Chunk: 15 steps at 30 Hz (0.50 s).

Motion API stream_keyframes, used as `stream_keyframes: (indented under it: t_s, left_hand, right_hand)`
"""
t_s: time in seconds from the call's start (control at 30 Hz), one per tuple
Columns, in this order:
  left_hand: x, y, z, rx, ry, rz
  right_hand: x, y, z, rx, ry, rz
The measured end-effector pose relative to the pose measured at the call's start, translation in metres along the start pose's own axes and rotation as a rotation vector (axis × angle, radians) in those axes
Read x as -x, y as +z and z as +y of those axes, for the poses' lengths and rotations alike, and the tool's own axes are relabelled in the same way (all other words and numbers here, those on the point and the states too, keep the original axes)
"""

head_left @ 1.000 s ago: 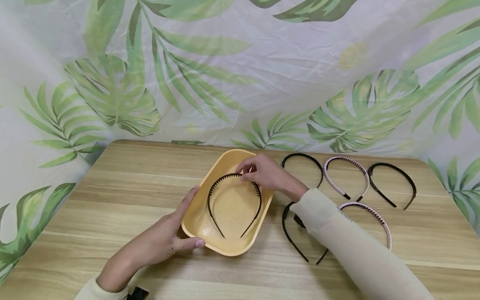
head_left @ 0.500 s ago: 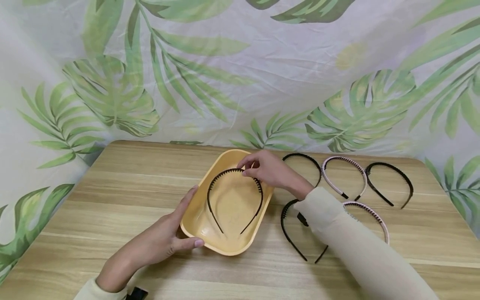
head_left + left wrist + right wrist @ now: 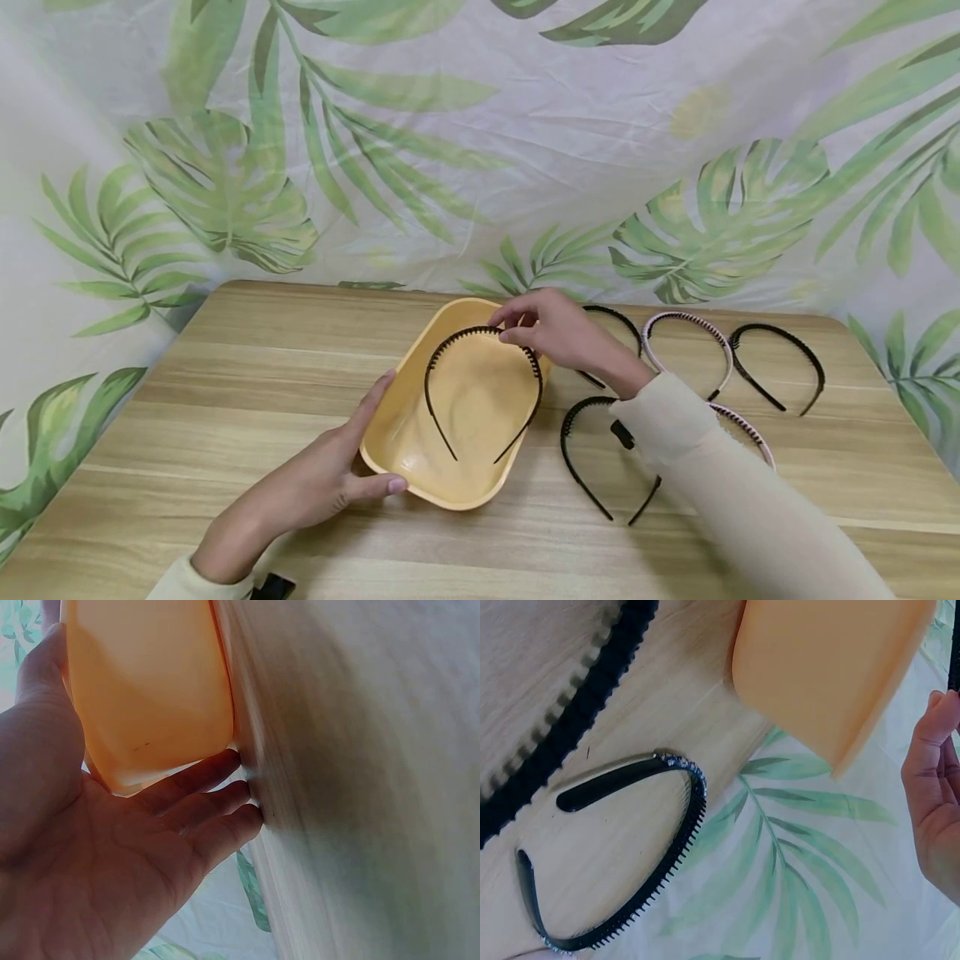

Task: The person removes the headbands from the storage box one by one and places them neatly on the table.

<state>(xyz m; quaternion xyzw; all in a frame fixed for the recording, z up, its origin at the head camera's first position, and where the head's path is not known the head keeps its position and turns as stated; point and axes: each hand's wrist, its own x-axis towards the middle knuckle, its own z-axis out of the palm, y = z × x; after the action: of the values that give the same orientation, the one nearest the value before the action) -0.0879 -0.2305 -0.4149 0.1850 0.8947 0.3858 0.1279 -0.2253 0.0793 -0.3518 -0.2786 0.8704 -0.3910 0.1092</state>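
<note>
Thumb and fingers of my right hand (image 3: 566, 333) pinch the top of a black toothed headband (image 3: 429, 387). The band hangs over the yellow plastic tub (image 3: 390, 483), its two ends pointing toward me; whether they touch the tub cannot be told. My left hand (image 3: 330, 467) holds the tub by its near left corner, thumb at the near rim. Seen from the left wrist, several fingers (image 3: 210, 806) of that hand lie along the outside of the orange-looking tub (image 3: 150, 697) near the tabletop. The right wrist view shows only part of the right hand (image 3: 937, 795) at its edge.
Right of the tub lie a pink headband (image 3: 727, 342), a black headband (image 3: 819, 367) and another black headband (image 3: 564, 450). A second pink headband (image 3: 757, 437) is partly under the right sleeve, and a further black headband (image 3: 618, 312) is behind the hand. A leaf-print cloth (image 3: 420, 167) hangs behind the table.
My right hand has lifted the black headband and shifted it slightly away from me and to the right. The left hand and the tub have stayed in place.
</note>
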Motion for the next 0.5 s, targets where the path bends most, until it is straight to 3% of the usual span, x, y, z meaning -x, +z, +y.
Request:
stream_keyframes:
  t_s: [0.5]
  left_hand:
    - [-0.001, 0.0, -0.002, 0.041, 0.009, -0.024]
  right_hand:
    - [0.026, -0.021, 0.01, 0.041, 0.004, 0.026]
